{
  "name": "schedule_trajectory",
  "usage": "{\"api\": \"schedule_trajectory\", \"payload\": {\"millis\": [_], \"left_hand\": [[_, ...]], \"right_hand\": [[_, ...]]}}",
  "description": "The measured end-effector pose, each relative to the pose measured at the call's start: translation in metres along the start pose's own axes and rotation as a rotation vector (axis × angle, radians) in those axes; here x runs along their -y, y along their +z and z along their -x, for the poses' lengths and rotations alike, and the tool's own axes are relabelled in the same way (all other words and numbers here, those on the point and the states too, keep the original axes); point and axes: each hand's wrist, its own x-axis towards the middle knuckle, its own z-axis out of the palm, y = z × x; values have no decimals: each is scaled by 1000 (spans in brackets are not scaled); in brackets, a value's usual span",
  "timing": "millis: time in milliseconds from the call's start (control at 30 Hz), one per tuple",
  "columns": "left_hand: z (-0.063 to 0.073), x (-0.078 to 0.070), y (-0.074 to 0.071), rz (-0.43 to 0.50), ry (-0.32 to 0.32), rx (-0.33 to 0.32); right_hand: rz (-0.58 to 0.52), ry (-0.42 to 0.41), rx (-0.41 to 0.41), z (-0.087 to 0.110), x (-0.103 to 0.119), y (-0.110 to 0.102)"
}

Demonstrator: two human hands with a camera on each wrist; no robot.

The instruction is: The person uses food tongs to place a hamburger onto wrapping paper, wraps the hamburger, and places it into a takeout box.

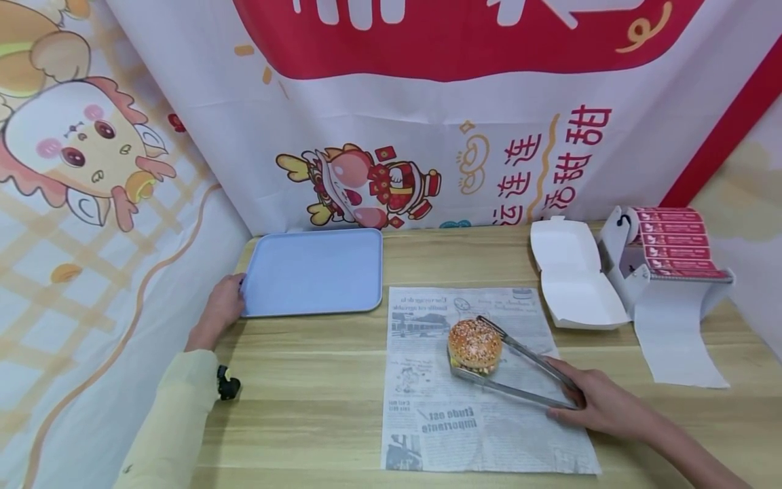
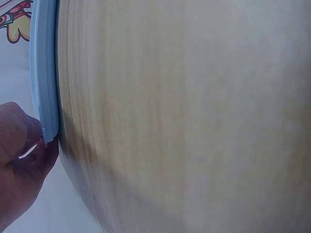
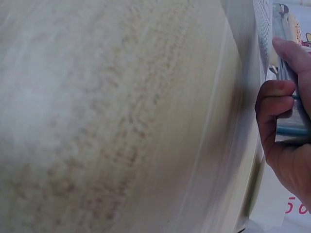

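My left hand [image 1: 224,299] pinches the left edge of a light blue tray [image 1: 314,272] at the back left; in the left wrist view, thumb and fingers meet at the tray's corner [image 2: 47,131]. My right hand [image 1: 601,402] grips metal tongs [image 1: 525,394], its fingers curled round the handle end in the right wrist view. The arms of the tongs lie on either side of a burger [image 1: 474,345] with a seeded bun, over newspaper-print paper [image 1: 427,380]. Whether the burger rests on the paper or is slightly raised, I cannot tell.
An opened white takeaway box [image 1: 577,288] stands at the back right. Beside it is a dispenser [image 1: 623,265] with a roll of red labels [image 1: 675,238], a white strip hanging forward. A printed cloth [image 1: 391,115] rises behind the wooden table [image 1: 293,394].
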Motion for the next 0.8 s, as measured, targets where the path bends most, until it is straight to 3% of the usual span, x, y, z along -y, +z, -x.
{"api": "schedule_trajectory", "payload": {"millis": [433, 633, 800], "left_hand": [[-1, 1, 2, -1, -21, 15], [0, 3, 2, -3, 5, -1], [0, 2, 0, -6, 40, -23]], "right_hand": [[29, 5, -24, 6, 4, -6], [13, 6, -30, 7, 6, -12], [-20, -51, -63, 6, 10, -16]]}}
